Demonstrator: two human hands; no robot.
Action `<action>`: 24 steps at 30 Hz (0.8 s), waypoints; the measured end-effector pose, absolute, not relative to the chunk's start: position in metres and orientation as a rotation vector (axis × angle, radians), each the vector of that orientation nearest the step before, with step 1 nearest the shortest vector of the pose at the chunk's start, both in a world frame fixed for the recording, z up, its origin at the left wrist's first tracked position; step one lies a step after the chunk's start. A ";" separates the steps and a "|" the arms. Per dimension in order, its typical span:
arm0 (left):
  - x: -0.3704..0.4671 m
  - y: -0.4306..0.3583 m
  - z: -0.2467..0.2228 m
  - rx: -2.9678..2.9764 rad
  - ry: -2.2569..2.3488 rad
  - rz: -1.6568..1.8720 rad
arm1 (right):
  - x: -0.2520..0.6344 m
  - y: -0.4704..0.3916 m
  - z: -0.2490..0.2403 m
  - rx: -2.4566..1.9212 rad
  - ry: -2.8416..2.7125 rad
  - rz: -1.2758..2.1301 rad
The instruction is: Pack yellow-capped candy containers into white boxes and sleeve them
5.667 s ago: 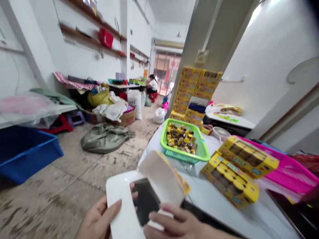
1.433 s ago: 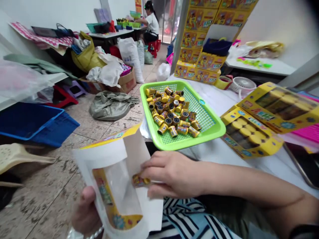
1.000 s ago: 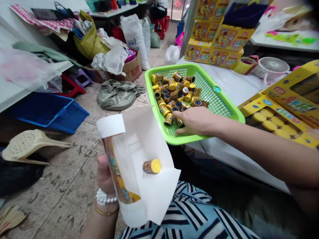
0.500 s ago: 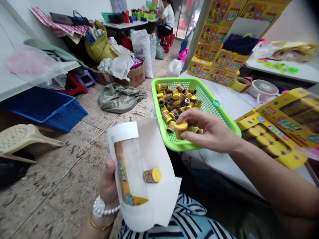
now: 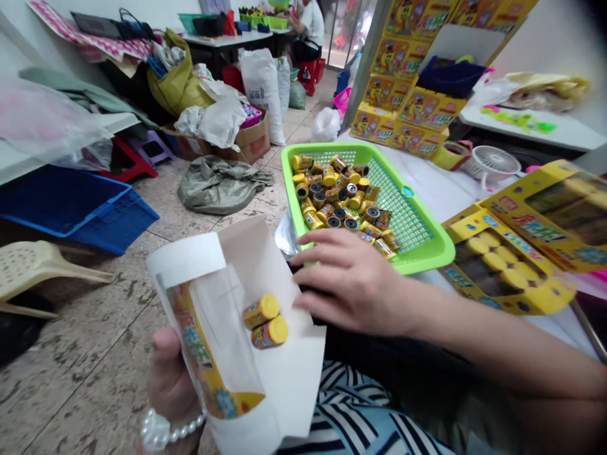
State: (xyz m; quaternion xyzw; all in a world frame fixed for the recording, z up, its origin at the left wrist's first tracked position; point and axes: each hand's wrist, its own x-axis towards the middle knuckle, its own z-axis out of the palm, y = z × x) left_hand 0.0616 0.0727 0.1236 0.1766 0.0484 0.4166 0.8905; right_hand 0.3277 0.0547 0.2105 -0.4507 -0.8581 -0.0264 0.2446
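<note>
My left hand (image 5: 171, 373) is closed on the side of an unfolded carton (image 5: 294, 379), white inside, with a clear window and yellow printing. Two small canisters with yellow lids lie side by side on its inner panel, an upper canister (image 5: 260, 310) and a lower canister (image 5: 270, 333). My right hand (image 5: 344, 278) is open and holds nothing, its fingers stretched over the carton's right edge. Just beyond it stands a green basket (image 5: 429, 243) with many such canisters (image 5: 339, 189), some showing dark ends.
Filled yellow window boxes (image 5: 509, 265) lie on the white table at right. Behind the basket rise stacked yellow cartons (image 5: 403, 95). On the floor at left are a blue crate (image 5: 85, 215), a cream stool (image 5: 42, 265) and a grey-green sack (image 5: 220, 183). A person (image 5: 310, 28) sits far back.
The canister my right hand held over the basket now lies in the carton beside the first one. That hand has let go and come left. The carton has shifted left with my left hand.
</note>
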 end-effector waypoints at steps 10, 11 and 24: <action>0.086 0.075 0.145 0.435 0.149 0.786 | 0.377 0.106 0.203 -1.845 -2.948 -0.053; 0.087 0.075 0.145 0.434 0.133 0.778 | 0.378 0.105 0.205 -1.885 -2.890 -0.095; 0.076 0.080 0.139 0.377 0.024 0.736 | 0.404 0.082 0.216 -2.256 -2.620 0.034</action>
